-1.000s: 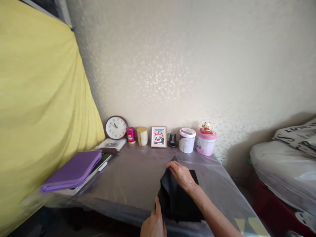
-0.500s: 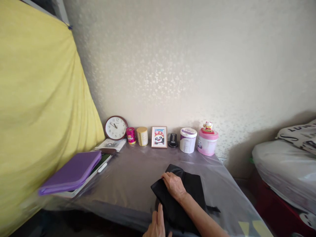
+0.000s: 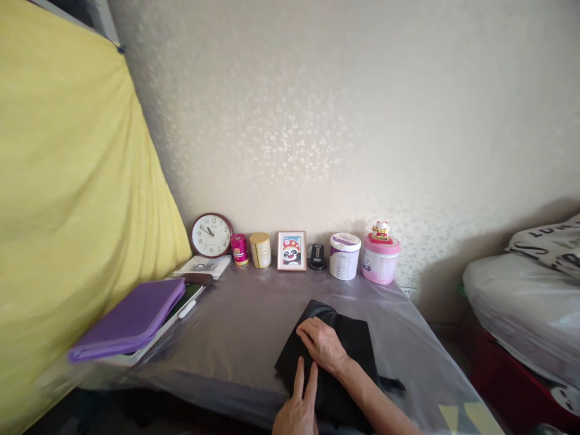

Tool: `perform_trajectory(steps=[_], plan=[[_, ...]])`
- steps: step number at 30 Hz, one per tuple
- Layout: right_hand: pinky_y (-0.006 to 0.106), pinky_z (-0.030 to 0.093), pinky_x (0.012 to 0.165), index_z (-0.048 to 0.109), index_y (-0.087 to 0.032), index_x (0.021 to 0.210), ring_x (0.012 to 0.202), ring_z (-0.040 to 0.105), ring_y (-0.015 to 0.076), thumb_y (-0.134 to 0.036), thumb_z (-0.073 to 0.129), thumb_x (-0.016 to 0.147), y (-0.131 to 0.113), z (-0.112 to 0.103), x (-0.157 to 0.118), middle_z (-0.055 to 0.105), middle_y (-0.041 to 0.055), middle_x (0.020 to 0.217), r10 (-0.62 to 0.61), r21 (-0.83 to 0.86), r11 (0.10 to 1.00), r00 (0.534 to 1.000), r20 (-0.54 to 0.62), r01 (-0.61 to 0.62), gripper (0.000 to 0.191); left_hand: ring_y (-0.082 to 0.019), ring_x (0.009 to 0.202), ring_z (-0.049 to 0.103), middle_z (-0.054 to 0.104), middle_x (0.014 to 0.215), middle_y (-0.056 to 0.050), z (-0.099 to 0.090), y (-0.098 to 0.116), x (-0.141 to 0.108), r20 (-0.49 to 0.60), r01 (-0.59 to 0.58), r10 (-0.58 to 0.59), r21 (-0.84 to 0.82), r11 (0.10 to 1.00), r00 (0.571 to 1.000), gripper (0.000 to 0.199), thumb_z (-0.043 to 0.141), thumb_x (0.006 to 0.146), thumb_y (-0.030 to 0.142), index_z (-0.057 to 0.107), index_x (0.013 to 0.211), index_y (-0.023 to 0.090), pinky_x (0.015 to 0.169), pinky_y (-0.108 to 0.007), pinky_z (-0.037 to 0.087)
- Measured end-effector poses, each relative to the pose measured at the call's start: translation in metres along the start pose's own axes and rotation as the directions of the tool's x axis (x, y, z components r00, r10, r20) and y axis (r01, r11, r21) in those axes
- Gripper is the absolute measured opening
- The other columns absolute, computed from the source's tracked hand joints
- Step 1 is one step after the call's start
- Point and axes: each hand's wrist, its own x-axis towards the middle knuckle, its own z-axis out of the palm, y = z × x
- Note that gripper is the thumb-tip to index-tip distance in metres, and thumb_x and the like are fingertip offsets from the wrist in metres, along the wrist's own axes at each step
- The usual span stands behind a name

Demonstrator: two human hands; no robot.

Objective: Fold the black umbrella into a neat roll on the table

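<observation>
A black fabric piece (image 3: 351, 341), folded and lying flat, sits at the front of the table, and a thin strap sticks out from its right side. My right hand (image 3: 322, 345) rests palm-down on top of it, pressing without gripping. My left hand (image 3: 296, 411) is at the bottom edge of the view, fingers extended and spread, and the fingertips touch the cloth's lower left part. The underside of the cloth is hidden. The table (image 3: 226, 338) beneath is covered in clear plastic sheeting.
Along the wall stand a round clock (image 3: 211, 235), small tins, a framed panda picture (image 3: 291, 251) and white and pink tubs (image 3: 380, 260). A purple zip folder (image 3: 127, 320) lies at the left, beside a yellow cloth (image 3: 67, 181). A plastic-wrapped bed (image 3: 521, 302) is at right.
The black cloth has gone from a bunched, peaked shape to a flatter, wider fold. My left hand has moved up onto its edge, and my right hand now presses on it.
</observation>
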Motion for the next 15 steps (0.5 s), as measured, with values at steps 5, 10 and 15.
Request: perform_trajectory(steps=[5,10,15], plan=[[0.027,0.039,0.086,0.059,-0.018,0.08,0.087,0.055,0.0125,-0.028,0.028,0.093,-0.003,-0.012,-0.011,0.064,0.0023,0.079,-0.21,0.093,0.976,0.967,0.143,0.198,0.035,-0.024,0.093,0.061,-0.006,0.145,-0.004,0.003,0.007,0.004,0.039,0.073,-0.075,0.05,0.996,0.996,0.087,0.032,0.065,-0.006,0.001,0.133,0.038,0.073,-0.034,0.049],[0.031,0.033,0.094,0.061,-0.017,0.087,0.101,0.052,0.0138,-0.029,0.027,0.093,0.021,-0.003,-0.003,0.066,0.0038,0.086,-0.208,0.063,0.978,0.964,0.168,0.201,0.037,-0.023,0.092,0.061,-0.007,0.144,-0.003,0.007,0.01,0.008,0.029,0.105,-0.106,0.037,0.994,0.994,0.086,0.028,0.065,-0.007,0.0,0.132,0.039,0.071,-0.034,0.05],[0.034,0.033,0.093,0.064,-0.017,0.086,0.1,0.053,0.0156,-0.031,0.027,0.093,0.046,0.002,0.016,0.067,0.0051,0.087,-0.164,-0.021,0.985,0.972,0.171,0.17,0.04,-0.02,0.088,0.063,-0.004,0.145,-0.003,0.012,0.011,0.013,-0.005,0.155,-0.155,0.026,0.988,0.988,0.083,0.024,0.066,-0.007,0.003,0.131,0.041,0.068,-0.03,0.049]])
